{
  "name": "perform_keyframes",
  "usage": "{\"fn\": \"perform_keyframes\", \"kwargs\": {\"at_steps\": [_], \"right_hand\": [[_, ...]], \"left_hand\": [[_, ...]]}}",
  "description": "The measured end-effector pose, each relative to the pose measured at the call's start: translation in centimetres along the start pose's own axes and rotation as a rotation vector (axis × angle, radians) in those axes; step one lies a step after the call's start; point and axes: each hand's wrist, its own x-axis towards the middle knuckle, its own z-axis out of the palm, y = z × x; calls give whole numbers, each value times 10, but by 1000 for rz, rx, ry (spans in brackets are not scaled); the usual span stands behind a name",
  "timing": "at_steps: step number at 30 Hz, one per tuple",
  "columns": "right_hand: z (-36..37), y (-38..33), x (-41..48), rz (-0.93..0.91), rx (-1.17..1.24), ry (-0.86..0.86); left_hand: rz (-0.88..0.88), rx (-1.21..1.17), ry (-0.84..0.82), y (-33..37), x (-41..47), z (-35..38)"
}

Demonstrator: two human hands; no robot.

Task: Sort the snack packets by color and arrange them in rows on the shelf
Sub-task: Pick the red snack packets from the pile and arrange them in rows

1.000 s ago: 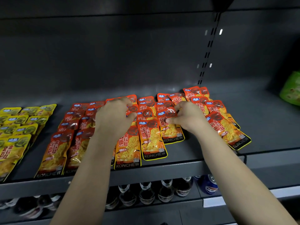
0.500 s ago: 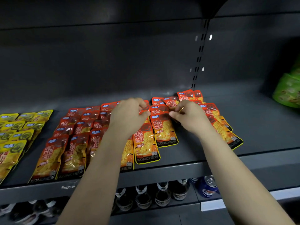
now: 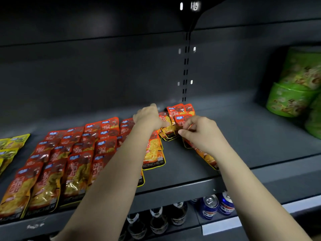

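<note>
Your left hand (image 3: 149,117) grips rear red packets (image 3: 179,110); your right hand (image 3: 199,133) pinches one. Two blue cans (image 3: 208,206) stand below.

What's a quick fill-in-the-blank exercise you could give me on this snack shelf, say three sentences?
1. The snack packet pinched by the right hand has a ____ top.
2. The yellow packets lie at the far ____ end of the shelf.
3. On the level below, right of the bottles, stand blue ____.
Missing words: red; left; cans.
</note>
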Motion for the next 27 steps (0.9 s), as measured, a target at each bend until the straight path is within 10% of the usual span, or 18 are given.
{"fn": "perform_keyframes", "kwargs": {"at_steps": [27], "right_hand": [[-4, 19, 13, 22, 116, -14]], "left_hand": [[-53, -379, 147, 37, -7, 13]]}}
